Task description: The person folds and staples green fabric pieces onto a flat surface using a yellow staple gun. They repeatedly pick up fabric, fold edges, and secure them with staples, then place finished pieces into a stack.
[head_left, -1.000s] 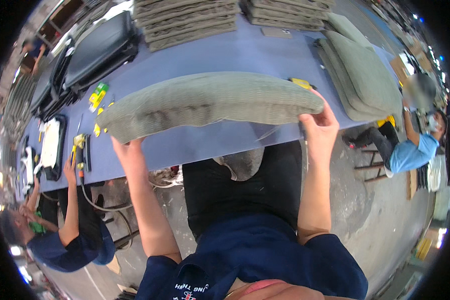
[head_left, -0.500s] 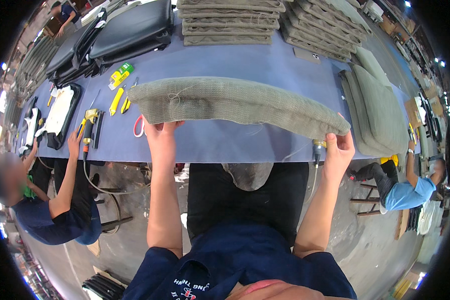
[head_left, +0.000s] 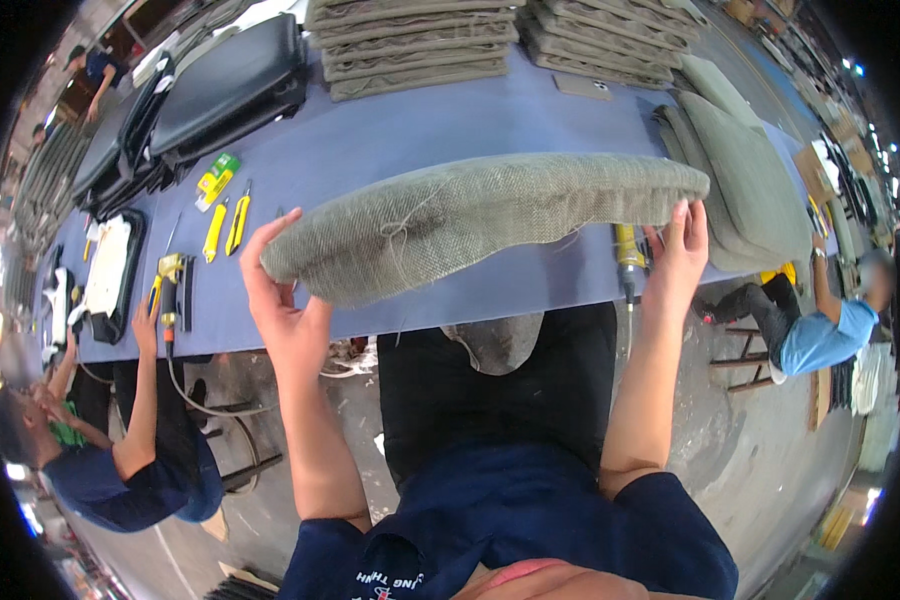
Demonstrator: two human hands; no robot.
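Note:
A long grey-green fabric-covered cushion point(head_left: 490, 215) is held up on edge above the table, its left end lower and nearer than its right. Loose threads dangle from the weave and the lower edge. My left hand point(head_left: 288, 300) grips the left end, thumb underneath and fingers up along the tip. At the other end my right hand point(head_left: 678, 245) pinches the lower corner between thumb and fingers. Behind that hand a yellow power tool point(head_left: 628, 250) with a cable lies at the table's front edge, partly hidden.
On the blue-grey table point(head_left: 400, 130) stand stacks of folded fabric covers point(head_left: 415, 45), black padded seats point(head_left: 235, 85) and grey-green cushions point(head_left: 740, 190). Yellow cutters point(head_left: 238, 220) lie at left. Co-workers sit at left point(head_left: 120, 470) and right point(head_left: 835, 335). A phone point(head_left: 582, 87) lies far right.
The cushion has tilted, its left end dropping and coming nearer while its right end rose. My left hand has shifted from the underside round to the left tip. The view has turned slightly.

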